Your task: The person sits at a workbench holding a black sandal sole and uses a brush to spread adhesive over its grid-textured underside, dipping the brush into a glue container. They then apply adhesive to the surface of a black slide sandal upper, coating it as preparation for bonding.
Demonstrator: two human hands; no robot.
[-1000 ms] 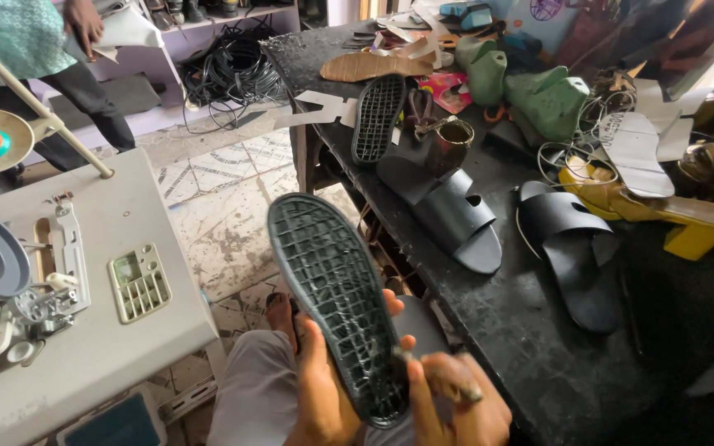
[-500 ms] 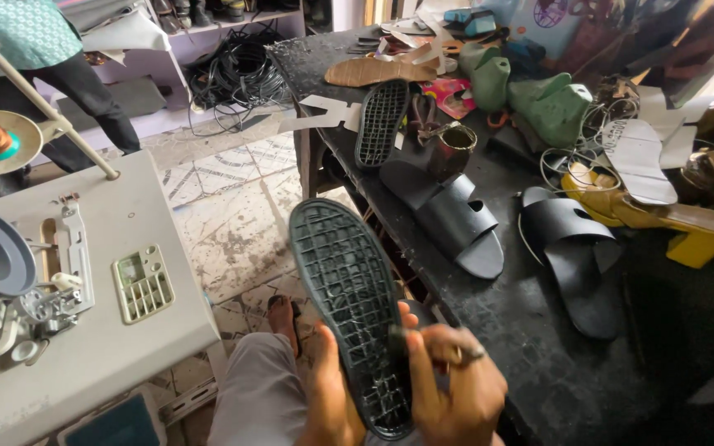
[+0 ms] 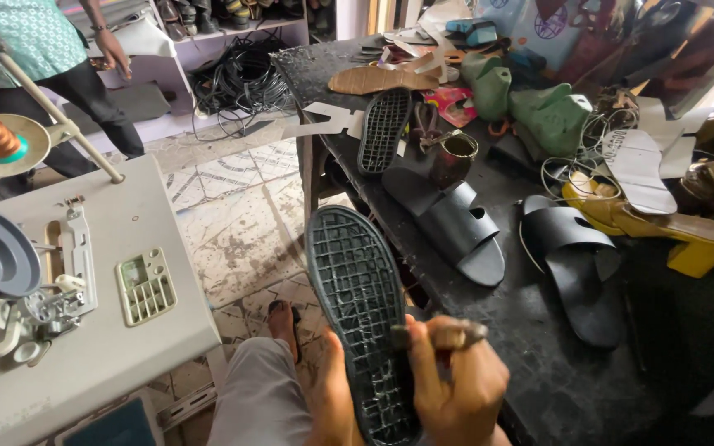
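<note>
1. My left hand [image 3: 334, 405] grips the black shoe sole [image 3: 361, 314] from below, fingers clamped round its lower edge, tread side facing up at me.
2. My right hand [image 3: 456, 388] is curled tight around a small tool [image 3: 444, 335], its tip resting on the sole's tread near the heel end.
3. The sole tilts over my lap, between the white sewing machine table [image 3: 117, 330] on my left and the dark workbench [image 3: 539, 330] on my right.
4. Two black sandals [image 3: 456, 223] lie on the workbench; a yellow heeled shoe [image 3: 663, 227] sits beyond them.
</note>
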